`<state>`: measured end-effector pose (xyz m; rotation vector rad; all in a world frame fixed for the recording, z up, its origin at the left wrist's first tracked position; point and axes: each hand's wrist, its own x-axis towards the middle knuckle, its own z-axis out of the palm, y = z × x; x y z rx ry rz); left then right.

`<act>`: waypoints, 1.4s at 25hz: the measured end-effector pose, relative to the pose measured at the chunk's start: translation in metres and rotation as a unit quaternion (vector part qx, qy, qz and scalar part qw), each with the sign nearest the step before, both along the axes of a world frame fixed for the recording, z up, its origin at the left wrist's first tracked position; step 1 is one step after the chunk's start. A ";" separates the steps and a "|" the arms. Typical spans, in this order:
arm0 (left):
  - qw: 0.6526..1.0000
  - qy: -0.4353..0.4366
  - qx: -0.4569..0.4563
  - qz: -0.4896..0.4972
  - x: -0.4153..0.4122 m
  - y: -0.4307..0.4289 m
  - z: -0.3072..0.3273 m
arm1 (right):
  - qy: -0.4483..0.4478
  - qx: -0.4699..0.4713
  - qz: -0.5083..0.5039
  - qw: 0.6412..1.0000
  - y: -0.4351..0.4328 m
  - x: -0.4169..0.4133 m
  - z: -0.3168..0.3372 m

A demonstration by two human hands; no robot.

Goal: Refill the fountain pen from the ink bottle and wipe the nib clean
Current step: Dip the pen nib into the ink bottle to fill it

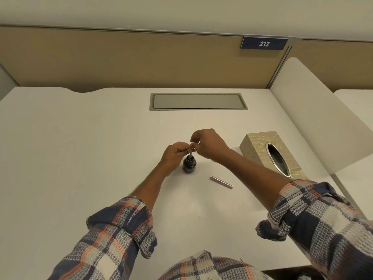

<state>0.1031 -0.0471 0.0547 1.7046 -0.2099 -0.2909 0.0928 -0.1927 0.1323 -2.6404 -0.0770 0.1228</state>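
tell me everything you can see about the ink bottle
The ink bottle is small, squat and round-shouldered, nearly black, and looks like glass. It stands upright on the white desk, uncapped, its narrow neck open. The pen, pinched by the left hand and right hand, points down into the neck. Whether the left hand touches the bottle's side cannot be told.

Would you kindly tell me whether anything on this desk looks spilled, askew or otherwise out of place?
No ink looks spilled around the ink bottle. Two small things: a loose pen part lies slantwise on the desk right of the bottle, where it might roll, and no tissue pokes out of the tissue box.
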 end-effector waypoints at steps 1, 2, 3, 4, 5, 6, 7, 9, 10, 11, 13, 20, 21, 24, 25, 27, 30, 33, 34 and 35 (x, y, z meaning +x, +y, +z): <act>1.000 -0.002 0.002 -0.001 0.000 0.000 0.000 | -0.001 -0.005 0.001 1.000 0.000 0.000 -0.001; 1.000 -0.002 0.004 0.000 0.001 0.000 0.000 | -0.004 -0.015 0.004 1.000 0.001 0.001 -0.001; 1.000 0.000 0.005 0.001 0.001 -0.001 0.000 | -0.007 -0.027 0.006 1.000 0.001 0.000 -0.001; 1.000 0.003 0.006 0.002 0.001 -0.001 0.000 | -0.009 -0.036 0.006 0.999 0.001 0.000 -0.001; 1.000 0.005 0.005 0.001 0.000 -0.001 0.001 | -0.009 -0.042 0.005 0.999 0.001 0.000 -0.001; 1.000 0.006 0.002 0.000 -0.001 -0.001 0.002 | -0.009 -0.048 0.005 0.999 0.001 0.000 -0.001; 1.000 0.006 -0.001 -0.002 -0.002 -0.001 0.003 | -0.009 -0.052 0.005 0.999 0.000 0.000 -0.001; 1.000 0.004 -0.001 -0.003 -0.002 -0.001 0.003 | -0.006 -0.046 0.004 0.999 0.000 -0.001 0.000; 1.000 0.002 0.002 -0.002 -0.001 -0.001 0.002 | -0.007 -0.037 0.005 0.999 -0.001 -0.002 0.001; 1.000 -0.001 0.006 -0.002 0.000 -0.001 0.001 | -0.007 -0.025 0.005 1.000 -0.001 -0.002 0.001; 1.000 -0.008 0.016 0.000 0.002 -0.002 0.000 | -0.007 -0.009 0.005 1.000 -0.001 -0.002 0.001; 1.000 -0.002 0.011 -0.005 0.000 -0.003 0.001 | -0.005 -0.049 0.001 0.999 -0.001 0.000 -0.002; 1.000 -0.002 0.011 -0.006 0.000 -0.003 0.001 | -0.006 -0.048 0.001 0.999 -0.001 0.000 -0.002; 1.000 -0.005 0.013 -0.007 0.001 -0.002 0.001 | -0.005 -0.017 -0.001 1.000 -0.003 -0.001 -0.001; 1.000 -0.008 0.015 -0.008 0.001 -0.002 0.002 | -0.003 -0.003 -0.002 1.000 -0.003 -0.002 -0.001; 1.000 -0.008 0.014 -0.008 0.002 -0.002 0.003 | -0.003 0.012 0.001 1.000 -0.004 -0.003 0.000; 1.000 -0.009 0.010 -0.011 0.000 -0.001 0.004 | -0.002 0.006 0.003 1.000 -0.003 -0.001 -0.001; 1.000 -0.004 0.009 -0.013 0.001 -0.002 0.002 | -0.005 -0.025 0.000 1.000 -0.002 0.000 -0.002; 1.000 -0.002 0.008 -0.013 0.001 -0.002 0.002 | -0.007 -0.032 -0.001 0.999 -0.002 0.000 -0.002; 1.000 0.000 0.007 -0.012 0.001 -0.002 0.002 | -0.007 -0.034 -0.003 0.999 -0.002 -0.001 -0.002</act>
